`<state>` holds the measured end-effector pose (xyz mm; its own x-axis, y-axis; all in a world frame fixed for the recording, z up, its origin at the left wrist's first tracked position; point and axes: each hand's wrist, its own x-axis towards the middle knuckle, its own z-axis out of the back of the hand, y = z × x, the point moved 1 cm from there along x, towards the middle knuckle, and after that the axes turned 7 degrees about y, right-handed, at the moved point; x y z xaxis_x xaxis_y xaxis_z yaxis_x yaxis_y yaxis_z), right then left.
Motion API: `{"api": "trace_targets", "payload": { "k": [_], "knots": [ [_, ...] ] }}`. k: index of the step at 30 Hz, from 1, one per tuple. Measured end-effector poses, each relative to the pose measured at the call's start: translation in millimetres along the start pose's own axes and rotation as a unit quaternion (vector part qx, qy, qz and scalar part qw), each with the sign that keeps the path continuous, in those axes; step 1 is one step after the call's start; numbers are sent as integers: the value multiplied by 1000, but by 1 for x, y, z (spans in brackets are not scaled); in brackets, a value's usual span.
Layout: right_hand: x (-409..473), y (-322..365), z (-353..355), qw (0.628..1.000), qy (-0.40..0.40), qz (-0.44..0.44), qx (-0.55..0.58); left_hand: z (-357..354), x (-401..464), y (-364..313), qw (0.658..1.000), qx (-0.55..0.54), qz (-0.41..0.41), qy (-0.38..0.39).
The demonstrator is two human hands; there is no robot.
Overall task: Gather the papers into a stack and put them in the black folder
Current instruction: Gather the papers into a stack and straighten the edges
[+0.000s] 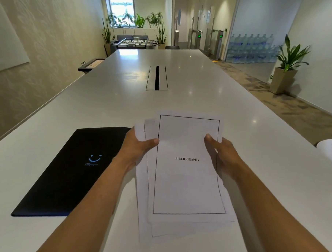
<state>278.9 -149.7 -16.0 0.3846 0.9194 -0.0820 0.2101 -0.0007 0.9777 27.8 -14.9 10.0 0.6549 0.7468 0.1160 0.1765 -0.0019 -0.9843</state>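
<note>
I hold a loose stack of white papers (184,182) above the near part of the white table (179,98). The top sheet has a black border and the word BIBLIOGRAPHY; the sheets under it stick out unevenly at the left and bottom. My left hand (137,148) grips the stack's left edge, thumb on top. Gripping the right edge is my right hand (221,152), thumb also on top. The black folder (72,173) lies shut and flat on the table to the left of the papers, with a small blue smile logo on its cover.
A cable slot (156,78) is set into the table's middle. A white rounded object (331,149) shows at the right edge. The table's long edges run left and right of me. Beyond the table are a foosball table (136,42) and potted plants.
</note>
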Motion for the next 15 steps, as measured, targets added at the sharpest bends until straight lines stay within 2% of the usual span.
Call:
{"api": "trace_targets", "payload": {
  "k": [2,5,9,12,15],
  "knots": [
    [0,12,4,998,64,14,-23,0,3,-13,1000,-2,-22,-12],
    [1,31,2,994,86,59,-42,-6,9,-37,998,15,-54,-35],
    [-5,79,-19,971,23,197,-136,-16,16,-86,976,144,-151,-69],
    [-13,110,-33,943,-34,300,-138,-27,16,-126,942,196,-250,-104],
    [-22,123,-44,918,-79,360,-146,-39,10,-149,910,218,-329,-124]
  ]
}}
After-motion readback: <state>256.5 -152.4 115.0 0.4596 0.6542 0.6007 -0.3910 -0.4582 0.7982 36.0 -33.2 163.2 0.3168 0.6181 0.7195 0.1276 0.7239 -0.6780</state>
